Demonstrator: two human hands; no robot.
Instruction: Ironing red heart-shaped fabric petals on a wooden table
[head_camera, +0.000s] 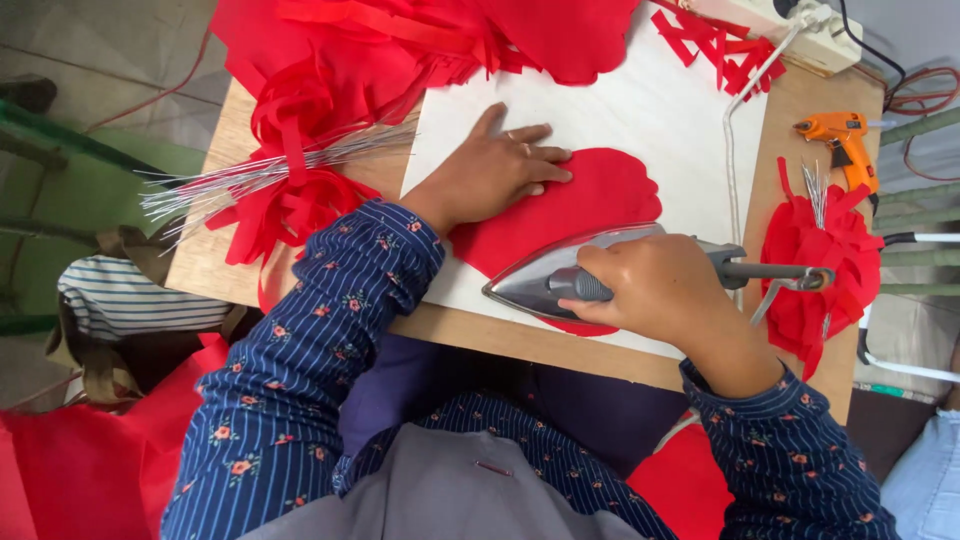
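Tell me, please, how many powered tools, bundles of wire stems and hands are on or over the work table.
Irons: 1 — the iron, gripped by the right hand.
Glue guns: 1 — the orange glue gun.
Wire bundles: 2 — and.
Hands: 2 — left hand flat on the red fabric piece.
Total: 6

Red fabric piece (575, 205), grey iron (560, 272), orange glue gun (845, 140).

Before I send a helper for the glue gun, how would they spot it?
Look at the wooden table, along its edge beyond the white board. The glue gun lies there, above a pile of red fabric pieces. It is the only orange, pistol-shaped tool among red cloth.
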